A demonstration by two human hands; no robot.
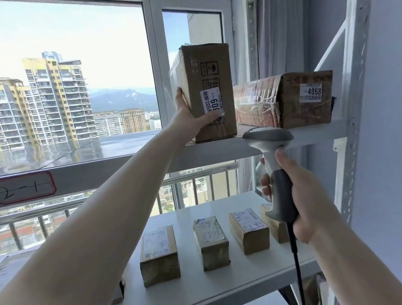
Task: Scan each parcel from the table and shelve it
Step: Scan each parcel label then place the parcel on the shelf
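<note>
Left hand (187, 114) stretched up, thumb across the front face and fingers round the left side of a tall upright brown cardboard parcel with a white number sticker (208, 92), clasping it as it stands on the upper white metal shelf (219, 148). Right hand (301, 199) wrapped tight around the grip of a grey-and-white corded barcode scanner (272, 160), head tipped toward the shelf edge, just below the parcel.

Risk, my read: parcel stands on its narrow end near the shelf's front lip. Let go carelessly and it likely tips forward or leftward off the open end. Scanner head sits close under the shelf edge; could knock it. Dangling cable could drag across the parcels below.

Upper shelf holds two: the upright parcel, and just beside it on the right a flat wide taped brown cardboard parcel marked 4068 (284, 100); whether they touch I cannot tell. Lower white shelf (207, 290) carries a row of small taped brown boxes with labels on top (210, 242), four visible, set apart, the rightmost partly hidden behind the scanner. No bench in view.
</note>
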